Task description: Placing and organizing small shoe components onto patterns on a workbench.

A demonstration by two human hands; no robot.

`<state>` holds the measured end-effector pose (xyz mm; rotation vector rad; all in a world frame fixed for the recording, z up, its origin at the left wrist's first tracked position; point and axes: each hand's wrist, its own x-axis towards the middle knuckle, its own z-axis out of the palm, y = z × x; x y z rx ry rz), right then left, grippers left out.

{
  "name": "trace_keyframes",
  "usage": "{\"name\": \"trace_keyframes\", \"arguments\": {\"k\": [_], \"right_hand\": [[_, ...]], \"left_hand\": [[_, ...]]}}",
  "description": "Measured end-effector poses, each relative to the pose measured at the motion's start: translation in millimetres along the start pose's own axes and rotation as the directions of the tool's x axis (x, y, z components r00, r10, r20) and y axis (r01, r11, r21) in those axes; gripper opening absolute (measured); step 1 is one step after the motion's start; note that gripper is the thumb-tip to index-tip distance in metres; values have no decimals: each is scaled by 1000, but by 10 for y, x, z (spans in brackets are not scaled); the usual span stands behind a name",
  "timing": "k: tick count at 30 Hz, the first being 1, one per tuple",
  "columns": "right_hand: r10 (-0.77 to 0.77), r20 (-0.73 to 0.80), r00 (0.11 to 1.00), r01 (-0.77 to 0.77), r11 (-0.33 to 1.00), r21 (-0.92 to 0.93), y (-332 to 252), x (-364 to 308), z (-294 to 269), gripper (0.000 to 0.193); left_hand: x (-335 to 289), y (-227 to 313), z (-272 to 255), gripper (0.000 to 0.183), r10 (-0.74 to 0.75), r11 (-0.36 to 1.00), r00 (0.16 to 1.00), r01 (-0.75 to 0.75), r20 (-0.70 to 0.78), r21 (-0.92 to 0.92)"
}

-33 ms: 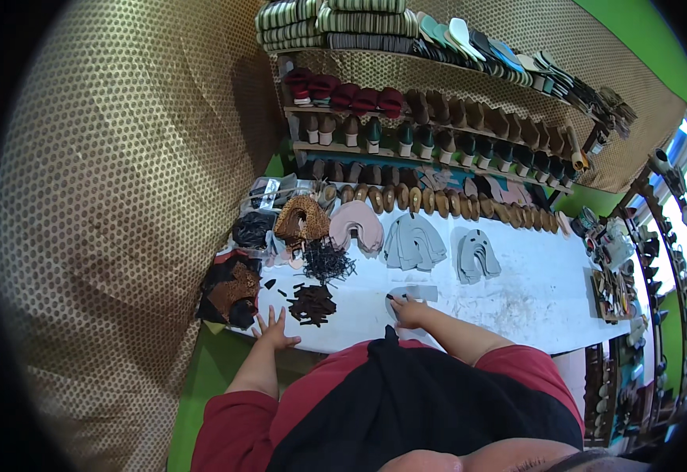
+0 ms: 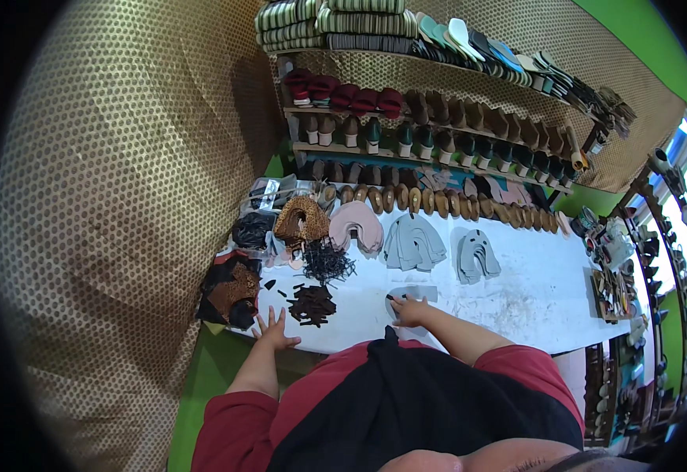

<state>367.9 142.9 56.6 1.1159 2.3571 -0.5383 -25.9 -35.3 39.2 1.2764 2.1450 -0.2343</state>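
My left hand (image 2: 275, 332) is open at the table's near edge, its fingers spread and nothing in them. It is closest to a heap of black, red and leopard-print material scraps (image 2: 233, 289). Farther right, my right hand (image 2: 411, 311) rests low on the white tabletop with its fingers together. A small dark bit (image 2: 391, 296) shows at its fingertips; its kind is too small to make out. Just beyond those fingers lies a flat grey rectangular piece (image 2: 425, 293). Between my hands sits a pile of short dark brown strips (image 2: 313, 304).
Behind are a tangle of black strips (image 2: 327, 262), stacked curved cut pieces in leopard print (image 2: 302, 218), pink (image 2: 357, 224) and grey (image 2: 413, 244), and more grey pieces (image 2: 478, 256). Brown shoe forms (image 2: 427, 200) line the back, below shoe shelves (image 2: 430, 112). A tool box (image 2: 612, 296) stands right.
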Motion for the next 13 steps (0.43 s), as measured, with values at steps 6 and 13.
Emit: {"name": "trace_keyframes", "arguments": {"k": [6, 13], "right_hand": [[23, 51, 998, -11, 978, -209, 42, 55, -179, 64], [18, 160, 987, 15, 980, -198, -23, -57, -430, 71]], "left_hand": [[-1, -12, -1, 130, -2, 1000, 1000, 2, -23, -13], [-24, 3, 7, 128, -4, 1000, 999, 4, -39, -12]]}}
